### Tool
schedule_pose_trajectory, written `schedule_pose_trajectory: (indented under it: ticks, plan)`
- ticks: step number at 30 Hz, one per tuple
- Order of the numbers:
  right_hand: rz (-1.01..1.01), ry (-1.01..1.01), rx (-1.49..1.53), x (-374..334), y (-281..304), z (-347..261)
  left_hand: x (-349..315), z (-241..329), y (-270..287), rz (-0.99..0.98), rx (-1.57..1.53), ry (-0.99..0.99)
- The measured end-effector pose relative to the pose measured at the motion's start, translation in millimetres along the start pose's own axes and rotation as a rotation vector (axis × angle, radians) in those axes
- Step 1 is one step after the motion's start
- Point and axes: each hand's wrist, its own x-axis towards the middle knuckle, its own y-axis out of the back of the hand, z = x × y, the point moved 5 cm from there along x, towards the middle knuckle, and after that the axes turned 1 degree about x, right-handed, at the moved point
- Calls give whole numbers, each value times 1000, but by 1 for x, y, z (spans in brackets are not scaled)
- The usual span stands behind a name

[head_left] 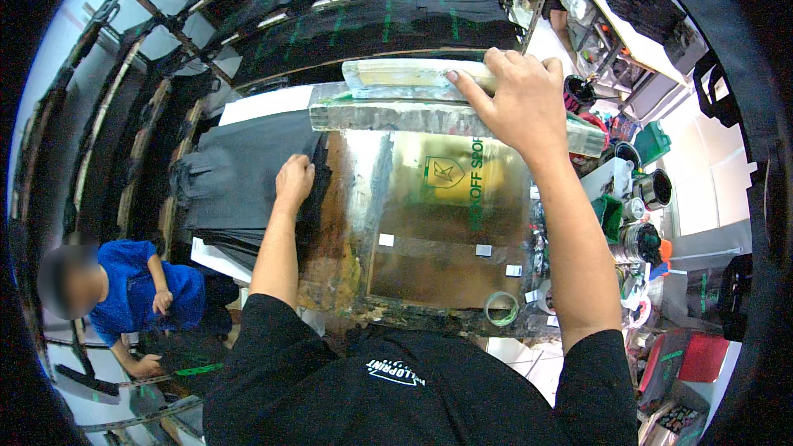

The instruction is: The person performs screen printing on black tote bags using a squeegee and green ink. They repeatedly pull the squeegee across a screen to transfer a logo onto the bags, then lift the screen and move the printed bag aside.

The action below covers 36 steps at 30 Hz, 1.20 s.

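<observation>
A stack of dark grey fabric pieces (239, 165) lies at the left of the worktable. My left hand (295, 182) is closed, its curled fingers at the right edge of the top piece. At the far side, my right hand (522, 99) is wrapped round a pale squeegee (392, 77), thumb on the near face; the far fingertips are partly hidden. The squeegee is just above the thick, ink-stained far rail (380, 118) of a printing screen. Its brownish, shiny mesh (429, 231) carries a green shield design and lettering, with several small white patches.
A roll of clear tape (500, 308) sits at the screen's near edge. Paint tins (655, 188) and a green container (609, 216) crowd the right side. Racks with dark garments (388, 21) stand behind and left. A person in a blue shirt (157, 285) is at the lower left.
</observation>
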Motion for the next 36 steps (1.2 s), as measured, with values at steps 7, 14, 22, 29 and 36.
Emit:
schedule_pose_trajectory:
  ticks: [7,14,22,29,36]
  plan:
    - [-34,-16,-17,7,-2,-2,-23,171,-51,-277,-51,-371]
    - [39,16,-10,3,-5,4,-125,298,-110,-343,-454,-487]
    - [6,27,-35,9,-12,5,-198,272,-142,-270,-107,-640]
    - [-22,25,-64,12,-10,6,-193,275,-144,-291,-190,-762]
    - [-23,19,-62,12,-9,2,-210,272,-146,-214,-268,-766]
